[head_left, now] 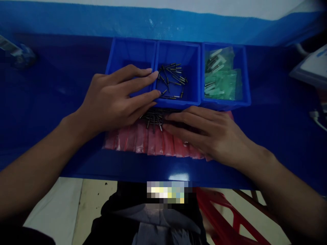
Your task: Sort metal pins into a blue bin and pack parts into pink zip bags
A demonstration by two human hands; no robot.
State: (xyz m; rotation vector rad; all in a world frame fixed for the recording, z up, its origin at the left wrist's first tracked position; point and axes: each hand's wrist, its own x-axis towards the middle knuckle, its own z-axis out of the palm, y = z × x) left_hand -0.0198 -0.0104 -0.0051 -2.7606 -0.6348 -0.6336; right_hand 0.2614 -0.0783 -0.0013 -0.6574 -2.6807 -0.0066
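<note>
- Pale speckled floor [94, 199] shows below the near edge of the blue bench [51, 109], with the person's dark clothes [122, 224] at bottom centre, a blurred patch on them, and red plastic furniture [224, 211] at lower right.
- Pink plastic bags [143, 141] lie flat in an overlapping row on the bench, just in front of the bins.
- Left hand [114, 98] is open, its fingers spread and reaching over the wall between the left and middle bins, with the fingertips [153, 75] just beside the loose rivets there. It holds nothing that can be seen.
- Right hand [204, 127] lies flat with its fingers together, over the pink bags and against a small heap of rivets [153, 119]. Whether it pinches any of them cannot be told.
- That heap sits on the bags' far edge, just in front of the middle bin, its rivets crossing each other.
- Middle blue bin [191, 58] holds a loose scatter of dark rivets [172, 76].
- Left blue bin [130, 51] stands touching it, its inside partly hidden by the left hand.
- Right blue bin [245, 85] holds green plastic bags [222, 83] with rivets inside.
- Blurred blue object [22, 56] sits far left on the bench, and a white device [309, 66] sits far right.
- Blue-painted wall [153, 23] runs behind everything.
</note>
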